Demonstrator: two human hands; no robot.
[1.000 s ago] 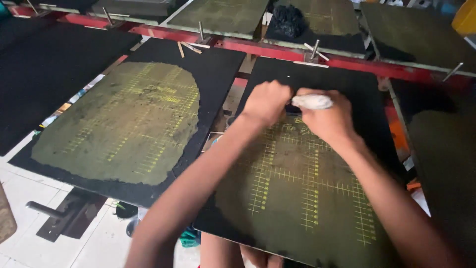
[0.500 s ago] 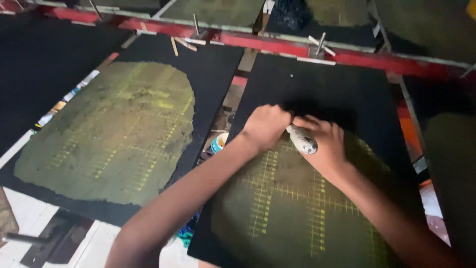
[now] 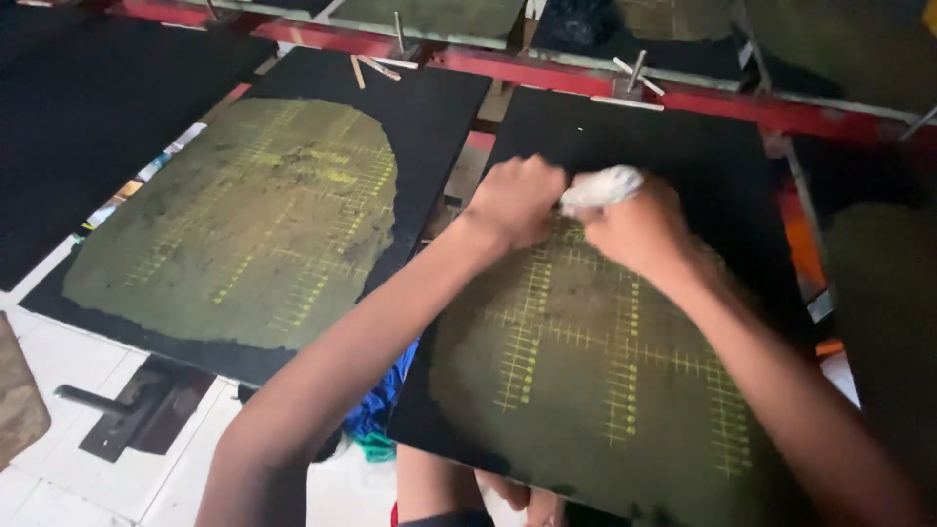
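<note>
- Whitish, crumpled wad of cloth [image 3: 601, 185] is clamped in the right hand [image 3: 639, 229]; the left hand [image 3: 515, 200] is fisted and pressed against the wad's left end, both hands together.
- Compared with half a second ago, the hands and wad sit slightly higher on the board, nearer the upper limit of the olive patch; a second ago they were about this high.
- The wad rests on the near black board [image 3: 683, 146], at the top edge of its olive coated patch [image 3: 605, 381].
- Board surface is matte black and flat; the patch is dull, grainy and irregular in outline, marked with a yellow ruled grid [image 3: 625, 342].
- A second black board [image 3: 429, 107] lies to the left, with a similar rounded olive patch [image 3: 254, 224], ragged at its rim.
- A red metal rail [image 3: 703, 83] runs beyond both boards, carrying metal pins.
- A narrow gap separates the two boards; bare black margin lies above the hands up to the rail; white tiled floor [image 3: 59, 488] shows below left.
</note>
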